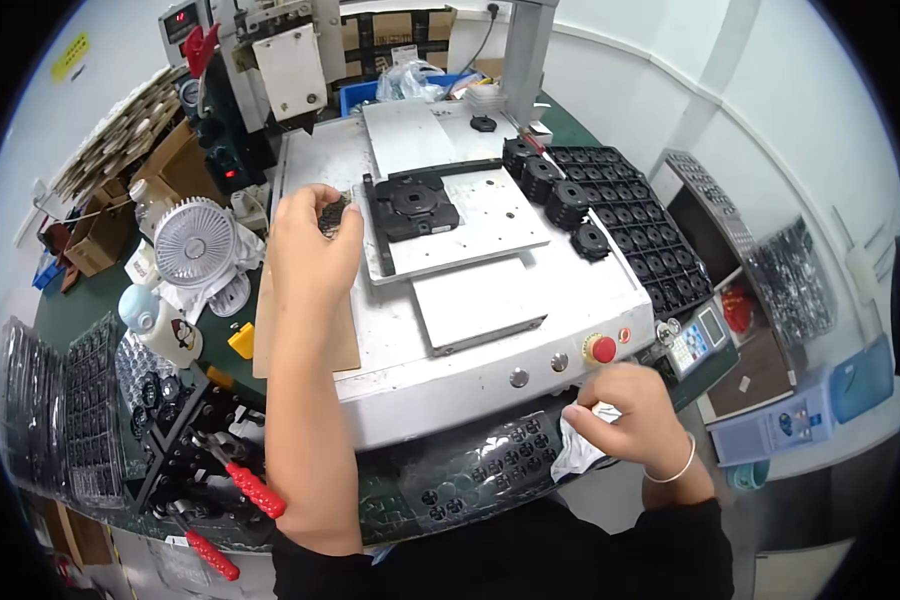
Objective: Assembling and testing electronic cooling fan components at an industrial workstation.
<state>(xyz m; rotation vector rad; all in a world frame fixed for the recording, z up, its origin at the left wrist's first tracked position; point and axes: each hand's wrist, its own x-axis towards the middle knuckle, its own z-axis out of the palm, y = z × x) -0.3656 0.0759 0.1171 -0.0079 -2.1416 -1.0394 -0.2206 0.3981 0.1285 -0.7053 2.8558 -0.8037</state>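
Note:
My left hand (312, 245) is raised over the left side of the machine bed, thumb and fingers curled round a dark, rough-looking thing (334, 216) that is mostly hidden. Just right of it, a square black part (415, 207) with a round centre lies in the corner of a metal fixture plate (500, 215) with black edge strips. My right hand (625, 415) is closed at the machine's front edge, just below a red push button (600, 348). A crumpled white cloth or tissue (576, 452) hangs from its fingers.
Stacks of round black parts (567, 205) stand along the bed's right edge, beside a black compartment tray (625, 215) of parts. At left are a white fan (196, 243), a bottle (160, 325) and red-handled toggle clamps (255, 490). A keypad unit (698, 340) sits at right.

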